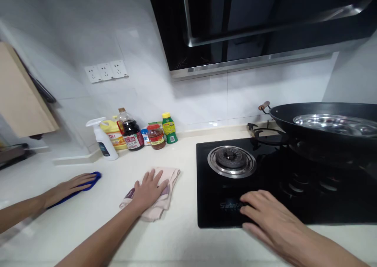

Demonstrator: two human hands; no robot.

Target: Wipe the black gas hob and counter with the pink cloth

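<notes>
My left hand [149, 192] lies flat with its fingers spread on a folded pale pink cloth [173, 176] with purplish patches, on the white countertop [182, 239]. Over the front left of the black glass gas hob [212, 188] is my right hand [266, 216]. Its fingers are apart and slightly bent, with nothing in them; whether the fingertips touch the glass I cannot tell. Behind that hand sits a round burner [231, 159] with no pan support on it. At the far left, another person's hand [69, 186] presses a blue cloth [94, 179] onto the counter.
Along the wall stand a white spray bottle [104, 141], a yellow jug [114, 135], a dark sauce bottle [132, 131], a red-lidded jar [156, 137] and a green bottle [169, 129]. A large wok [282, 121] holds a shiny metal bowl [332, 123]. Overhead hangs a range hood [250, 58].
</notes>
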